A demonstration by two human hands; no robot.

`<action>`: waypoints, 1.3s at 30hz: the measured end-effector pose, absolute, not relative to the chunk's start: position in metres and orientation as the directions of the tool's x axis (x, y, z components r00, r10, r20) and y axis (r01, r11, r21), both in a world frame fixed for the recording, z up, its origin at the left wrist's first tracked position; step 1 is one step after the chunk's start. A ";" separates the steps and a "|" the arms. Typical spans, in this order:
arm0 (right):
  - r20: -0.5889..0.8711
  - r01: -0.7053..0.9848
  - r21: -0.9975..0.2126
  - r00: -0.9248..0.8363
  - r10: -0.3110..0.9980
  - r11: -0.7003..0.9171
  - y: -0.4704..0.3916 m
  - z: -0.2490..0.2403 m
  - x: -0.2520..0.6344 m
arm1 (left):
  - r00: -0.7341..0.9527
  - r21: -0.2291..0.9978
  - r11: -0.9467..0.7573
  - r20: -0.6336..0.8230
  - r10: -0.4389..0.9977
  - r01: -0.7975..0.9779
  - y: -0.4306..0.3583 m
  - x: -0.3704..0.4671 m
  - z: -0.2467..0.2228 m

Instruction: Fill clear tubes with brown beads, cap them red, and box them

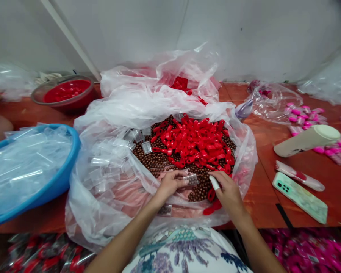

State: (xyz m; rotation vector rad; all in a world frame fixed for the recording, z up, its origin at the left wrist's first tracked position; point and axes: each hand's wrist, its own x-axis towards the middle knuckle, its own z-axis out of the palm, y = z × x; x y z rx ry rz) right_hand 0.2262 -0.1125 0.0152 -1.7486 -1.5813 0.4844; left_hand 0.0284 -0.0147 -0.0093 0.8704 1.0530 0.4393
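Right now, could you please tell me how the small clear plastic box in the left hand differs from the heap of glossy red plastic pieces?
The small clear plastic box is see-through; the glossy red heap is solid-coloured. The left hand holds the box, while the heap lies on round brown beads. Both look shiny.

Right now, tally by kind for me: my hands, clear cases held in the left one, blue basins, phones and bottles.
Hands: 2, left hand and right hand
Held clear case: 1
Blue basin: 1
Phone: 1
Bottle: 1
Total: 6
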 end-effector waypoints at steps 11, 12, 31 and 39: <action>0.151 0.718 -0.691 0.035 0.988 0.081 -0.072 0.019 0.209 | 0.460 0.702 0.696 -0.573 0.679 -0.153 -0.026 0.003 0.024; 0.162 0.727 -0.680 0.023 0.987 0.095 -0.068 0.020 0.207 | 0.445 0.698 0.692 -0.568 0.692 -0.186 -0.027 -0.001 0.026; 0.057 0.509 -0.860 0.137 0.989 -0.021 -0.046 0.005 0.171 | 0.395 0.710 0.617 -0.487 0.779 -0.341 -0.038 -0.020 0.029; -0.079 0.173 -0.981 0.039 0.996 -0.084 -0.075 0.011 0.178 | 0.412 0.780 0.576 -0.454 0.790 -0.245 -0.038 -0.010 0.024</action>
